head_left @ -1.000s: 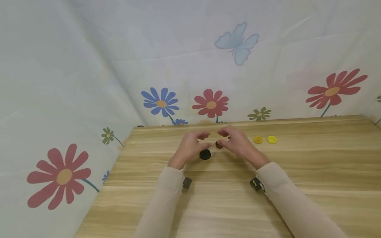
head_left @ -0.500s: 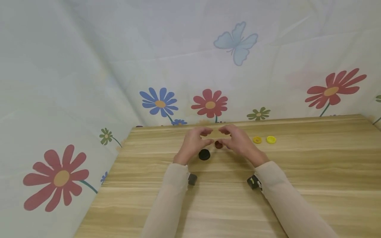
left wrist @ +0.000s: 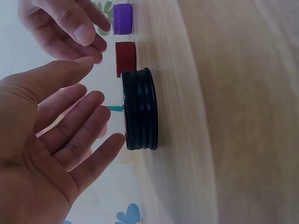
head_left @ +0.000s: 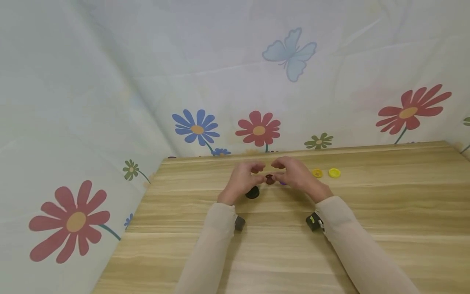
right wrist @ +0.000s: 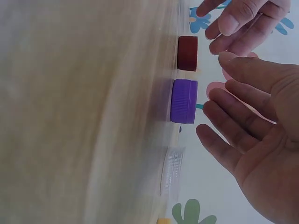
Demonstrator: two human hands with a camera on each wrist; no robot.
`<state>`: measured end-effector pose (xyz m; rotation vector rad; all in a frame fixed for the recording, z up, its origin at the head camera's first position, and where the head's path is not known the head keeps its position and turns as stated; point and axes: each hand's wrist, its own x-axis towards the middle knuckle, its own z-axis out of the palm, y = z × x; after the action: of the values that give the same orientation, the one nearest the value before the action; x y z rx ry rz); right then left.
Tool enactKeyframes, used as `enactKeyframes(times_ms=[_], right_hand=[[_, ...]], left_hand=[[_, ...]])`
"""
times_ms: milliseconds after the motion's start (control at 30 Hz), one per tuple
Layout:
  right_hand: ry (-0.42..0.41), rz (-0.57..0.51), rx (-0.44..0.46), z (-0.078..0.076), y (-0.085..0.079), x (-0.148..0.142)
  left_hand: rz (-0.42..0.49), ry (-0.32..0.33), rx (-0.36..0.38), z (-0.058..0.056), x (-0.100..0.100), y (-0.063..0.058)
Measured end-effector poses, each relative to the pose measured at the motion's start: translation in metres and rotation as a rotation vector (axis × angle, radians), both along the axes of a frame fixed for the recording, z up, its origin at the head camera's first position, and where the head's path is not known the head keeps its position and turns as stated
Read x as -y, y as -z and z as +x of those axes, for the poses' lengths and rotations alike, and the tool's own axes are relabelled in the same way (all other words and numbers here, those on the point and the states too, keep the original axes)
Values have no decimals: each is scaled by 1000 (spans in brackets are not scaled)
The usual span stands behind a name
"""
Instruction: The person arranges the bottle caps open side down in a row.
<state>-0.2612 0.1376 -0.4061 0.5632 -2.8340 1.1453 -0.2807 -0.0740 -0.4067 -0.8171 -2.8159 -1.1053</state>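
Note:
My left hand (head_left: 240, 181) hovers over the table with relaxed fingers and holds nothing. Its nearest thing is a black ridged screw lid (left wrist: 140, 109), partly covered by the hand in the head view. Facing it, my right hand (head_left: 296, 178) is likewise relaxed, just above a purple bottle cap (right wrist: 184, 101). Between the two thumbs lies a dark red bottle cap (head_left: 269, 179). In the right wrist view a clear ridged cap (right wrist: 173, 172) sits beyond the purple one. The caps stand in a row on the table.
Right of my right hand lie an orange-yellow cap (head_left: 317, 173) and a bright yellow cap (head_left: 334, 173). The wood-grain table (head_left: 271, 253) ends at a white cloth (head_left: 227, 65) printed with flowers. Small black wrist cameras sit at both cuffs.
My left hand has shifted right, toward the right hand, and now overlaps the black lid. A bit of the purple cap now shows beneath my right hand. The caps appear unmoved.

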Motion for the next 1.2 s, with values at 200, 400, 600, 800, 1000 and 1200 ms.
enactKeyframes(times_ms=[200,400,600,800,1000,1200], right_hand=[[-26,25,28,-6,1,0],[-50,60,28,-6,2,-3],[-97,75,14,-9,7,-2],[-93,75,25,-10,10,-1],[-108,63,-18,-11,13,0],[-123,43,-26,-12,13,3]], left_hand=[[-6,0,0,-2,1,4],[-10,23,17,-4,-3,8],[-11,3,71,-2,-3,9],[-45,18,64,-1,-5,10],[-90,25,48,-1,-7,10],[-111,31,37,-1,-7,10]])
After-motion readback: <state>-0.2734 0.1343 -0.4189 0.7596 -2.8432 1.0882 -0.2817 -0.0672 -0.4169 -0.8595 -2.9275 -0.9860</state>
